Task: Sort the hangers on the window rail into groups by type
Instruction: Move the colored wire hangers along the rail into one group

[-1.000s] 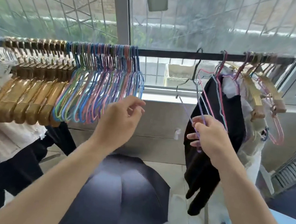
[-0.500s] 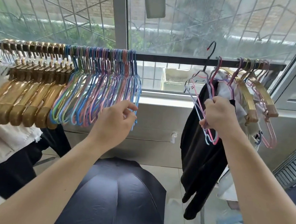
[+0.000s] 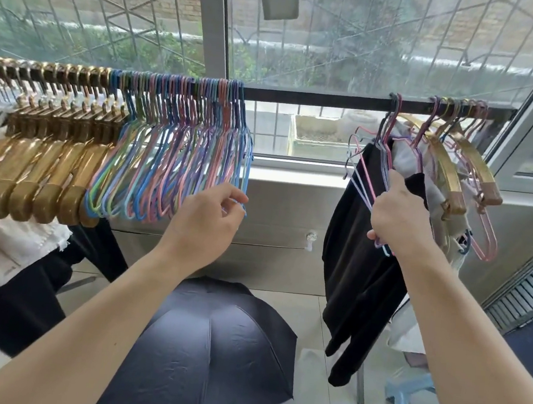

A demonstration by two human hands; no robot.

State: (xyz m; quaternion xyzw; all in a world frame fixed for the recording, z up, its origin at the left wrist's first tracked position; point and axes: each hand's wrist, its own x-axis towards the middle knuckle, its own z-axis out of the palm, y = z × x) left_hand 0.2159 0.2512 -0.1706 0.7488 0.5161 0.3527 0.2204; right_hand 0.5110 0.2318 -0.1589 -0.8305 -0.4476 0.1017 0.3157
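**A:** Window bay, barred glass, grey daylight. Black rail [image 3: 317, 98] spans the frame. What hangs where?

**B:** Far left: gold hangers [image 3: 33, 179], packed together. Next to them, touching: thin wire hangers [image 3: 171, 160] in pastel colours, also bunched. Bare stretch of rail in the middle. Right end is mixed: more gold ones [image 3: 447, 173], pink wire ones, clothes.

**A:** Hands?

**B:** Left hand [image 3: 206, 225] has thumb and fingertips pinched on the lower bar of the outermost wire hanger. My reading: it steadies the bunch and marks where the next one goes. Right hand [image 3: 398, 219] is closed round a few wire hangers [image 3: 366, 179] in front of a black garment [image 3: 359, 276]. Hooks look to be on the rail; not sure all are.

**A:** Why hold them low?

**B:** Probably gathers several at once, so they lift off together.

**A:** Progress?

**B:** Left side looks sorted; right cluster not yet.

**A:** Floor?

**B:** Open dark umbrella [image 3: 208, 352] below; blue stool [image 3: 409, 398] lower right.
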